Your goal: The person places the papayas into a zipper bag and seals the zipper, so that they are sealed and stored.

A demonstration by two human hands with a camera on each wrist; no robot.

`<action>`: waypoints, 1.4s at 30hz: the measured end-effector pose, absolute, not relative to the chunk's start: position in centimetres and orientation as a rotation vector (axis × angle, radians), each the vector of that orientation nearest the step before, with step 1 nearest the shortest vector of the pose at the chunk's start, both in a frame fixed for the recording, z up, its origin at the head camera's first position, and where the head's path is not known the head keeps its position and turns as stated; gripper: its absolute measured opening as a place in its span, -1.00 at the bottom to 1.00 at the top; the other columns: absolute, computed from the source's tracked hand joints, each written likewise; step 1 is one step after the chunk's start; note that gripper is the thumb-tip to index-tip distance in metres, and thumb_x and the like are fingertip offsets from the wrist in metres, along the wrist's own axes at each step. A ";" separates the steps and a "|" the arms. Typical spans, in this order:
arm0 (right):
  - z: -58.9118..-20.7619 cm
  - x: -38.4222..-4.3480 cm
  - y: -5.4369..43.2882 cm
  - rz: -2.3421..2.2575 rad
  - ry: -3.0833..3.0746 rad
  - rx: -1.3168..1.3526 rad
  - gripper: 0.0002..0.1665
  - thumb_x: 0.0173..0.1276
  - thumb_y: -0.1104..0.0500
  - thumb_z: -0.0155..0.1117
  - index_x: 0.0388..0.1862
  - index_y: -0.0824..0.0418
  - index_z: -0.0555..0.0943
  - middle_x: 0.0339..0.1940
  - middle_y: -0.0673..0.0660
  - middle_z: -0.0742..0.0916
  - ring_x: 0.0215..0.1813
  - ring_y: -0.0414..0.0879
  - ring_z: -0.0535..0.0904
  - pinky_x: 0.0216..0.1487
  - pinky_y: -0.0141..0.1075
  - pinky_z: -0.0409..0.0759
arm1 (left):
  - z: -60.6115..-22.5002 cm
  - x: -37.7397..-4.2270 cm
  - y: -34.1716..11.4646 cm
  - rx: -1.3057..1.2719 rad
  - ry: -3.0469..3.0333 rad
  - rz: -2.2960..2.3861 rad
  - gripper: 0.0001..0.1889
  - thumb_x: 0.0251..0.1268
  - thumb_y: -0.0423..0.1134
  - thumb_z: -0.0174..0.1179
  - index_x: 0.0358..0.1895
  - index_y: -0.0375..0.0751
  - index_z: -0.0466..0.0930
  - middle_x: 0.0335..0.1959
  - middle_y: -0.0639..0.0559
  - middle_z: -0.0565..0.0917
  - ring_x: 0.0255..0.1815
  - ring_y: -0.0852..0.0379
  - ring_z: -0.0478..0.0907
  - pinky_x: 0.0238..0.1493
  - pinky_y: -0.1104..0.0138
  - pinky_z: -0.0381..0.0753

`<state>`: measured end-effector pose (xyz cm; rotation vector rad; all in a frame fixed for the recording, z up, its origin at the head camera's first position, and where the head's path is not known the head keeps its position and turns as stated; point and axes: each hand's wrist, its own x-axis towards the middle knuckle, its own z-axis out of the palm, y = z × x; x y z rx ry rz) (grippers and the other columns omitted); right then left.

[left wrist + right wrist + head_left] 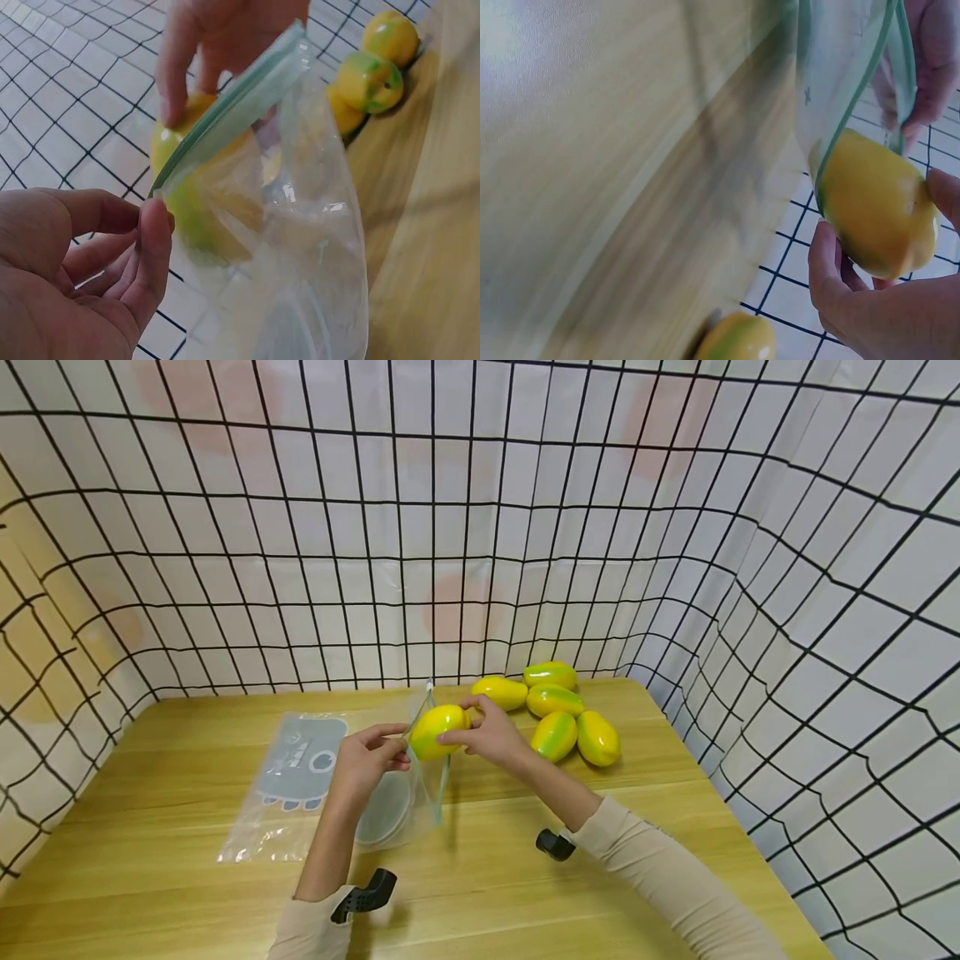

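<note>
My left hand (369, 762) pinches the green zip edge of a clear zip bag (315, 225) between thumb and fingers. The bag's mouth is spread apart. A yellow-green mango (877, 202) is at that mouth, its leading end between the green edges. My right hand (491, 732) grips the mango's other end with thumb and fingers, as the right wrist view shows. In the left wrist view, part of the mango is seen through the bag's film. To the right of my right hand lie several more mangoes (555, 700) in a loose group.
Left of my hands, a clear bag with a grey cartoon print (300, 764) lies flat on the wooden table (150, 827). A black wire grid (397, 527) stands along the table's back and sides. Each sleeve carries a black wrist mount (375, 891).
</note>
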<state>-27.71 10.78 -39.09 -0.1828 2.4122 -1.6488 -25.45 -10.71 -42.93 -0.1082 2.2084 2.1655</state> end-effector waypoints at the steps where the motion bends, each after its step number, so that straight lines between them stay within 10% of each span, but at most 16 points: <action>1: -39.2 -27.7 10.7 -1.649 2.406 -0.174 -0.14 0.19 0.01 0.57 0.38 0.18 0.35 0.05 0.29 0.73 -0.03 0.00 0.70 0.04 -0.06 0.74 | -42.8 -25.4 -10.7 -0.105 2.202 2.169 -0.67 0.39 -0.32 0.27 0.16 -0.33 0.66 -0.33 -0.10 0.71 -0.43 0.11 0.69 -0.17 0.22 0.82; 42: -44.0 -28.2 6.7 -1.396 2.698 -0.216 -0.34 0.20 0.13 0.54 0.28 0.17 0.56 0.01 0.22 0.76 -0.09 -0.03 0.70 -0.21 -0.32 0.69 | -42.7 -25.5 -10.8 -0.033 2.052 2.314 -0.71 0.37 -0.44 0.17 0.09 -0.48 0.65 -0.41 0.00 0.71 -0.49 0.17 0.67 -0.34 0.40 0.78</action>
